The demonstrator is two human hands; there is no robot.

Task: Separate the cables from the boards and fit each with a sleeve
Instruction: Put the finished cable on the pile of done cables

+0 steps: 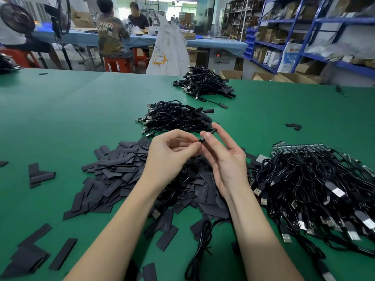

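On the left part of the green felt-like surface (60, 118) lie a few loose flat black sleeve pieces (39, 175), apart from each other. Further right, near the middle, there is a big heap of flat black rectangular sleeves (113, 169), many lying over each other.

Above this heap the left hand (168, 157) is held up, its fingers curled, and the thumb and first fingers pinch one end of a small black sleeve piece (203, 139). The right hand (227, 159) meets it from the other side: its thumb and index finger (209, 138) pinch the same small piece, while the other 3 fingers are straight and spread upward. I cannot tell if a cable end is already inside the piece. Below the wrists a thin black cable with a USB plug (200, 246) lies on the surface, partly over the sleeves.

Behind the hands are 2 piles of black cables, the nearer pile (174, 116) and the farther pile (203, 82). To the right lies a large bundle of black USB cables still joined to green circuit boards (316, 183), just beside the sleeve heap.
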